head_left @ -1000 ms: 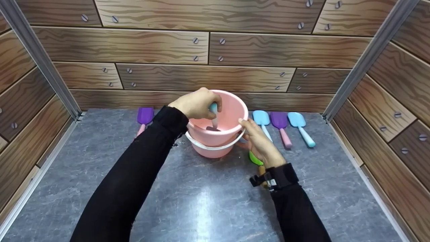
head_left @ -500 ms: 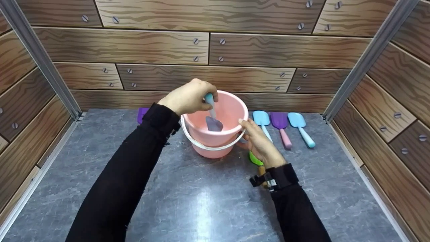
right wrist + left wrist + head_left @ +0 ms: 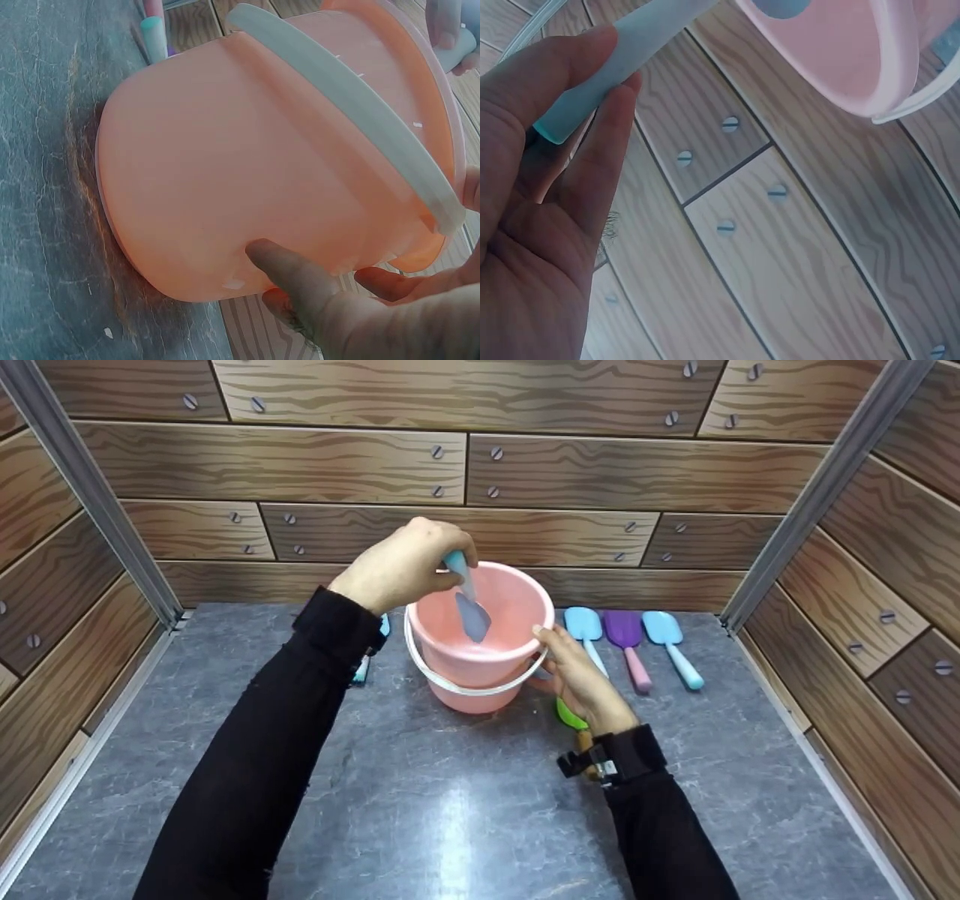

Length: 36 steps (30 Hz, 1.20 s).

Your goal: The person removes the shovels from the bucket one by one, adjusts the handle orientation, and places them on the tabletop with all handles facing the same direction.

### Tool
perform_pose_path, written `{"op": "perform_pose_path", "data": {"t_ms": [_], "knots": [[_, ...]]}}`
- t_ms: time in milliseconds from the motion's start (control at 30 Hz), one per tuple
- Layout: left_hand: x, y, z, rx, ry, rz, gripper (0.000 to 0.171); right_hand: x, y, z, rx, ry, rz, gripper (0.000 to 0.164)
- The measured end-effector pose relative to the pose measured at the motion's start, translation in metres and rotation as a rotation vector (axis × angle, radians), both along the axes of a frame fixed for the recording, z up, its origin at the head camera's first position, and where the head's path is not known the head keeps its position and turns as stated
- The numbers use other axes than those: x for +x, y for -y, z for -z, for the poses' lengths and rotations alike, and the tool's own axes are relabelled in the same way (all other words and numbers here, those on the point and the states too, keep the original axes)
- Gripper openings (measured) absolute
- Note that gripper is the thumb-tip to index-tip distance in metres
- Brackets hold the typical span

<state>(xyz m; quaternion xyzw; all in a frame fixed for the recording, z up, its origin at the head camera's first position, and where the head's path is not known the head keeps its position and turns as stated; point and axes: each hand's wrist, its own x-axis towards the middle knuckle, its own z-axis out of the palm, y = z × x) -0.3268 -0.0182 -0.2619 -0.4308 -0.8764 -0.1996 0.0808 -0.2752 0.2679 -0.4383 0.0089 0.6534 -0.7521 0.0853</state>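
Upright on the grey surface stands a pink bucket (image 3: pixel 476 703) with a white handle (image 3: pixel 457 687) hanging across its front. My left hand (image 3: pixel 409 564), above the bucket's left rim, pinches the light blue grip of a toy shovel (image 3: pixel 473 619). The shovel's grey-blue blade points down into the bucket's mouth. In the left wrist view, thumb and fingers hold the shovel's handle (image 3: pixel 622 64) near its end. My right hand (image 3: pixel 581 679) holds the bucket's right side, thumb on the rim and fingers against the outer wall (image 3: pixel 202 165).
Right of the bucket lie a light blue shovel (image 3: pixel 583 622), a purple shovel (image 3: pixel 624 628) with a pink handle and another blue shovel (image 3: pixel 663 627). A green shovel (image 3: pixel 572 715) is partly under my right wrist. Another shovel (image 3: pixel 362 669) shows beside my left sleeve. Wood-patterned walls (image 3: pixel 555 532) enclose the surface.
My left hand has moved up and left, lifting the shovel so more of its blade shows. My sleeve now covers the purple shovel at left. The right hand and bucket stay put.
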Motion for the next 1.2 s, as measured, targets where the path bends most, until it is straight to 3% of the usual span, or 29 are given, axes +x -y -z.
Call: {"op": "perform_pose_path", "data": {"t_ms": [333,667,933,1200], "knots": [[0.006,0.015,-0.003,0.07,-0.068,0.025,0.017,-0.001,-0.001,0.001,-0.009,-0.002,-0.005,0.079],[0.009,0.032,-0.004,0.21,-0.144,0.033,0.016,0.002,-0.002,0.0,0.009,-0.01,-0.017,0.075],[0.013,0.043,-0.001,0.228,-0.254,-0.006,0.018,0.001,-0.002,0.001,0.002,-0.012,-0.019,0.078],[0.012,0.057,0.003,0.24,-0.368,0.013,0.02,0.0,-0.002,0.001,-0.001,-0.013,-0.014,0.079]]}}
